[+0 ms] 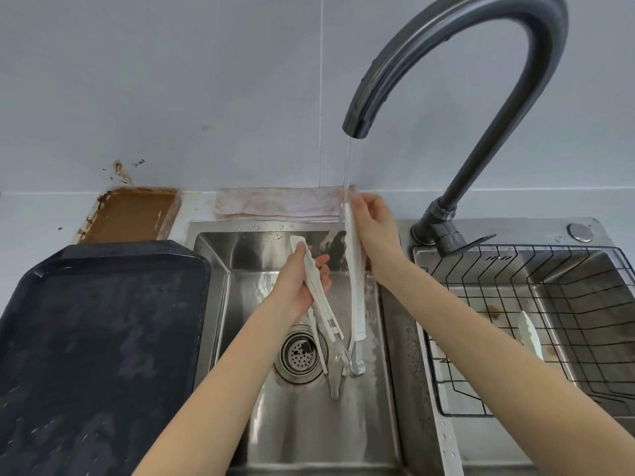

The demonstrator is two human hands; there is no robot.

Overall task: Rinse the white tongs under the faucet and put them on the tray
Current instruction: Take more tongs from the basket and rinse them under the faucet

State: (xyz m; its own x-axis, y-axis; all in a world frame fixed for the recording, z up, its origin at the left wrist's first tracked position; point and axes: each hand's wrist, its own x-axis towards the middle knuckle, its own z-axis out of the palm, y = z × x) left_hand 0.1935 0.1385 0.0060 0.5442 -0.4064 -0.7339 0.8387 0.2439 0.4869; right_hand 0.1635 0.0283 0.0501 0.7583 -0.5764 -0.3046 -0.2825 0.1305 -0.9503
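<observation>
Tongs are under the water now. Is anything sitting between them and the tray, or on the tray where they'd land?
Nothing visible blocks the way. Both hands, left and right, hold the white tongs over the sink basin. The dark tray lies directly left of the basin, its surface wet but bare; only the sink's rim lies between.

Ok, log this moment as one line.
phase: rinsing | white plastic tongs: spread under faucet stream, one arm per hand | left hand | right hand | black tray: unused

Open basin floor is seen below the held white tongs (354, 269); the faucet (446, 63) arches above them. Left of the grip, the dark tray (86, 338) lies bare; right of it, passage is blocked by a wire rack (549, 304).
</observation>
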